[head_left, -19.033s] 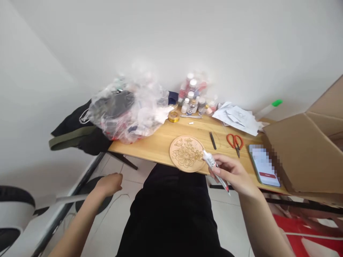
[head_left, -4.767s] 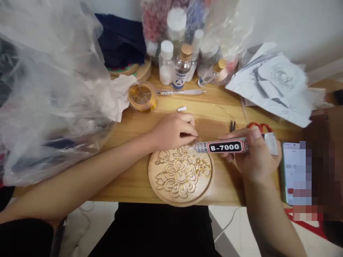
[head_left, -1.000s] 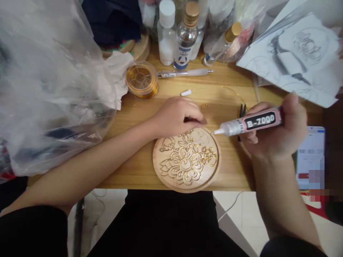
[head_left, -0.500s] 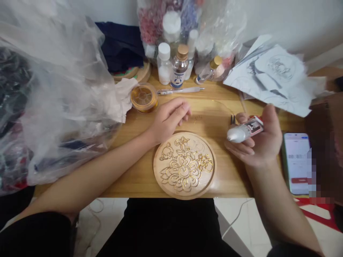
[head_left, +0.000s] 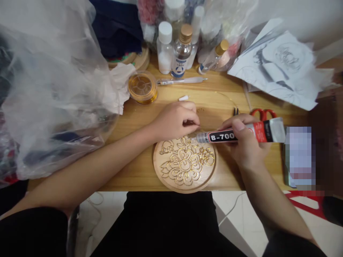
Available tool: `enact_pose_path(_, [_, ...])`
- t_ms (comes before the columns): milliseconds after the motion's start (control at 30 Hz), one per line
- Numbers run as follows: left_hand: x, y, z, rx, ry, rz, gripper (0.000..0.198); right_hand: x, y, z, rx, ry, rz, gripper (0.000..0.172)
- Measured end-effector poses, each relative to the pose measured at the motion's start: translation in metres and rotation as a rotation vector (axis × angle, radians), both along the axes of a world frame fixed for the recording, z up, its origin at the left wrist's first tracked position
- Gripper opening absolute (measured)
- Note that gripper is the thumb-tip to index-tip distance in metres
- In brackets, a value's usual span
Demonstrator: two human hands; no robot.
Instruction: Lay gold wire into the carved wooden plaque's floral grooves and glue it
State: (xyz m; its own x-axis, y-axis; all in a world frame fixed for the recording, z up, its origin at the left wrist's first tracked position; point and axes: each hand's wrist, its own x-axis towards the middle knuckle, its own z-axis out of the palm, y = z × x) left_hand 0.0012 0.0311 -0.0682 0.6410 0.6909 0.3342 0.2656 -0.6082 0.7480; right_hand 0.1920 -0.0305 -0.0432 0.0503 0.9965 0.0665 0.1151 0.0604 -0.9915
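Right hand (head_left: 246, 146) is clamping the glue tube (head_left: 241, 135) again and is now laying it flat w/ the nozzle on the far rim of the wooden disc (head_left: 185, 163). Half a sec ago it was tipping the tube up, off to the right of the disc. Left hand (head_left: 175, 121) was lying loose and open, but now its fingertips are pinching together right at the nozzle tip. Can't tell what's btwn them, too small. Disc is sitting at the near edge of the counter (head_left: 134, 171), same spot. Wire spool (head_left: 142, 86) and white cap (head_left: 183, 97) are lying toward the far edge.
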Motion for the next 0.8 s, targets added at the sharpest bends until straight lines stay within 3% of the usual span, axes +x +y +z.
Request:
enact_pose_path(467, [0.0009,0.001,-0.0012,0.012,0.047,0.016,0.011,-0.002,-0.0007,-0.0034,0.075,-0.064,-0.024,0.024])
enact_pose_path(800, [0.0017,0.001,-0.0027,0.036,0.042,0.02,0.012,0.0,0.0001,-0.0068,0.034,-0.036,0.014,0.024])
